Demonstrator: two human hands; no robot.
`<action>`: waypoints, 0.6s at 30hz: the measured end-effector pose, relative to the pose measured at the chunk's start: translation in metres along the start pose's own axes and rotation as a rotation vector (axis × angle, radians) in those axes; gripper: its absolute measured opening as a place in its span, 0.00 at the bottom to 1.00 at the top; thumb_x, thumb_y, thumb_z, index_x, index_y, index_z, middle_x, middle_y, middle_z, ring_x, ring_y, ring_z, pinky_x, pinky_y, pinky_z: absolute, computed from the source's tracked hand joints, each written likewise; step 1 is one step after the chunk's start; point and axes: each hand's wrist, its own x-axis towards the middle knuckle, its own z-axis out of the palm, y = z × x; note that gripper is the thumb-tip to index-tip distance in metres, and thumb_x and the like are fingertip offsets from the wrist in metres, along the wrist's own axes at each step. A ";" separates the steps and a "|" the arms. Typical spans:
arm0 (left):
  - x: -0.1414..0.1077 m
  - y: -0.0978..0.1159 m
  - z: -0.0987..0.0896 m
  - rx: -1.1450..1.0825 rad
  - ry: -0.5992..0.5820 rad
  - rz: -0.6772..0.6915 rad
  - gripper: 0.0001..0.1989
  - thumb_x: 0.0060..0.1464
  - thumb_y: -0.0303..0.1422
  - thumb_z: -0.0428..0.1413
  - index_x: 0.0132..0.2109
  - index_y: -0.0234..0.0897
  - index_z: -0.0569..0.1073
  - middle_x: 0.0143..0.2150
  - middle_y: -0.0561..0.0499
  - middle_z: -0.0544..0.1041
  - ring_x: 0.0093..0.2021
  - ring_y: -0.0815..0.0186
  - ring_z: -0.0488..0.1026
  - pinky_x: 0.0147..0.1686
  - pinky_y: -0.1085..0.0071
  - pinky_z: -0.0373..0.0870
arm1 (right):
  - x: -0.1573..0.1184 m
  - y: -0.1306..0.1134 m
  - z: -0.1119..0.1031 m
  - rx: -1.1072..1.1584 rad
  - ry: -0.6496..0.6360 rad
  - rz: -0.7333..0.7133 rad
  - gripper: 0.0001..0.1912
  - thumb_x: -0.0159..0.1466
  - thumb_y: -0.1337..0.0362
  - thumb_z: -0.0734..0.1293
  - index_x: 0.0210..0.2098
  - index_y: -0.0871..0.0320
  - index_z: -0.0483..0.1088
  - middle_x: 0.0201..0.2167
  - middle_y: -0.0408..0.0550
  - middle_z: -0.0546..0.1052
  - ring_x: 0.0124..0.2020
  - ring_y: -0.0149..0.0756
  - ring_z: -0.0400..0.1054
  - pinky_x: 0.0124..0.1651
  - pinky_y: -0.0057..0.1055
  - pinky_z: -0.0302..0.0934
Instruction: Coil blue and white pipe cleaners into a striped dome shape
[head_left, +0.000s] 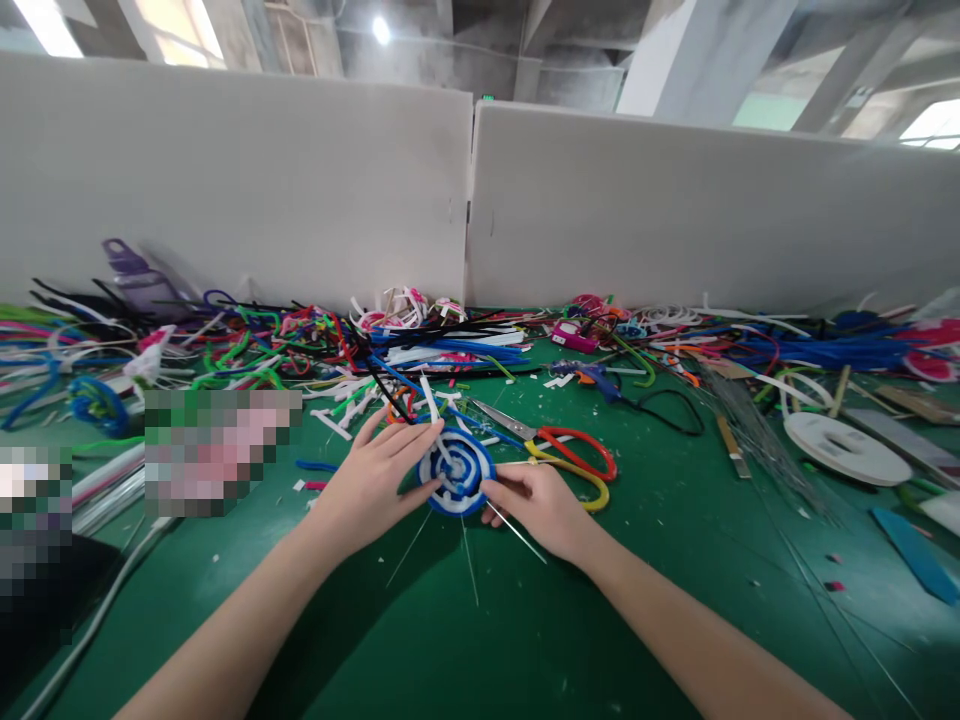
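Note:
Between my two hands is a round blue-and-white coil of pipe cleaners [454, 468], with thin wires sticking out below it. My left hand [379, 475] grips its left side, thumb at the lower edge and fingers along the top. A white pipe cleaner end rises from the coil near those fingertips. On the right, my right hand [536, 500] pinches the rim between thumb and fingers. A thin wire passes beneath that thumb and points down to the right. Just behind the right hand lie scissors [577, 455] with red and yellow handles.
Heaps of coloured pipe cleaners [465, 345] line the back of the green table [465, 660] against white partitions [660, 210]. A glue gun [596, 380] with a black cord lies behind the scissors. At right are a white spool [847, 450] and loose wires; at left, a purple bottle [139, 280].

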 end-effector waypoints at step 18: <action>-0.002 0.029 -0.013 -0.904 0.256 -0.310 0.10 0.59 0.31 0.47 0.38 0.38 0.73 0.30 0.51 0.74 0.31 0.66 0.71 0.33 0.71 0.69 | -0.015 -0.021 -0.029 -0.958 0.810 -0.829 0.17 0.60 0.70 0.66 0.49 0.55 0.71 0.36 0.48 0.80 0.32 0.38 0.76 0.37 0.32 0.73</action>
